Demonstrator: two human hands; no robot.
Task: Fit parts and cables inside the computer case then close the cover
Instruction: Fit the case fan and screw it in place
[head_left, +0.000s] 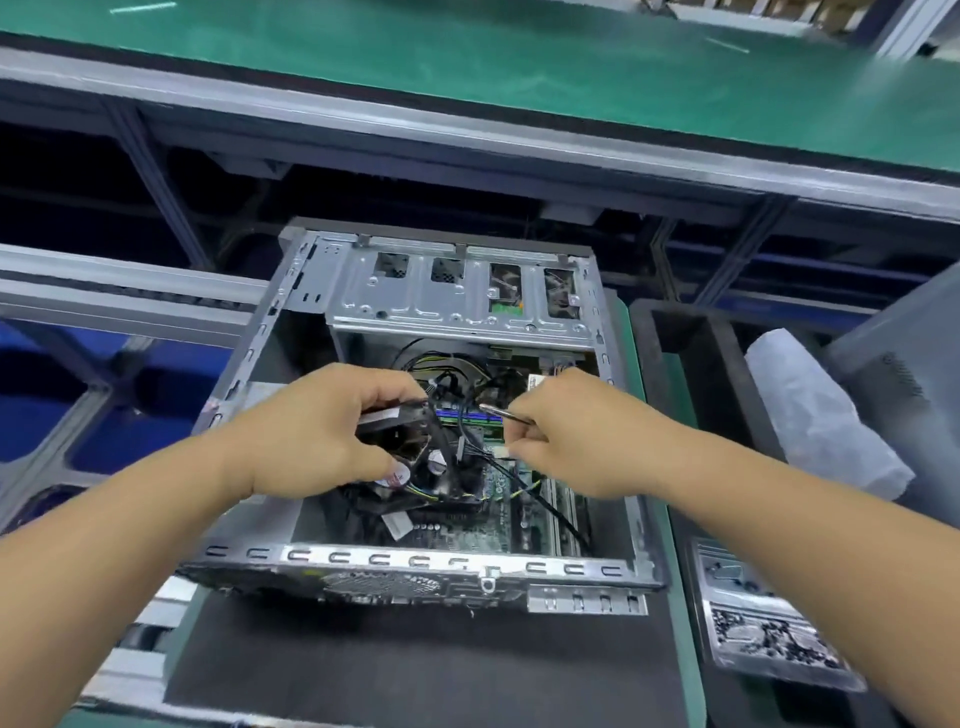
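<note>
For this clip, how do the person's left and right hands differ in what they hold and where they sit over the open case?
The left hand grips a bulky black fan-like part over the near-left of the open grey metal computer case; the right hand pinches a thin silver metal tool, further right. The left hand's load trails cables; the right hand's tool points left towards the green motherboard. Both are inside the case, fingers curled.

Two bare forearms enter from the lower corners of the head view, each ending in an ungloved hand: left hand (311, 436), right hand (587, 436). No sleeve, cuff, watch, wrist strap or ring shows on either arm (both are uncovered up to the picture's edge). Fingernails are short where visible; most fingertips are hidden from this angle.
</note>
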